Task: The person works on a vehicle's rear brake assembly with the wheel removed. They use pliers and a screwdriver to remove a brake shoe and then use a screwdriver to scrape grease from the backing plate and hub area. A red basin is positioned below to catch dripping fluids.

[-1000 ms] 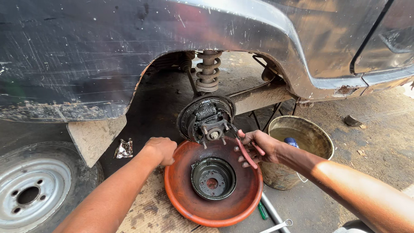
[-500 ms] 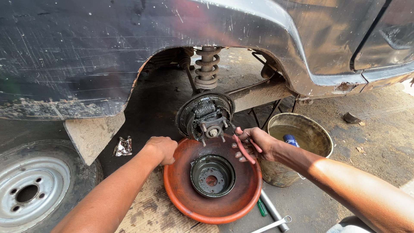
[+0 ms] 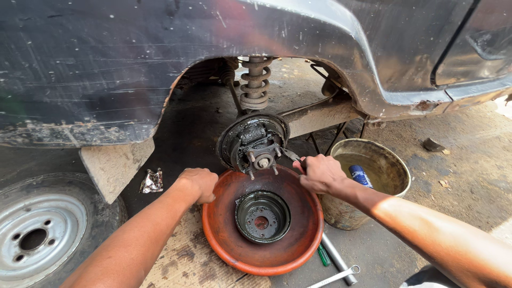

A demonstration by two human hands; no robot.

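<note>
My left hand (image 3: pixel 198 184) grips the left rim of a round orange basin (image 3: pixel 298 242) on the ground. Inside the basin lies a dark brake drum (image 3: pixel 262 216). My right hand (image 3: pixel 320 173) rests on the basin's right rim, closed around a thin metal tool whose tip points toward the exposed wheel hub (image 3: pixel 255 143). The hub, with its greasy backing plate and studs, sits just above the basin under a dark car's wheel arch (image 3: pixel 213 64).
A dirty bucket (image 3: pixel 397 176) of murky liquid with a blue can in it stands right of the basin. A removed wheel (image 3: pixel 37 234) lies at the lower left. A wrench (image 3: pixel 336 277) and green-handled tool (image 3: pixel 323 256) lie below the basin. A coil spring (image 3: pixel 255 82) hangs above the hub.
My right hand has drawn in closer to the hub and basin rim. The view has shifted slightly; my left hand stays on the rim.
</note>
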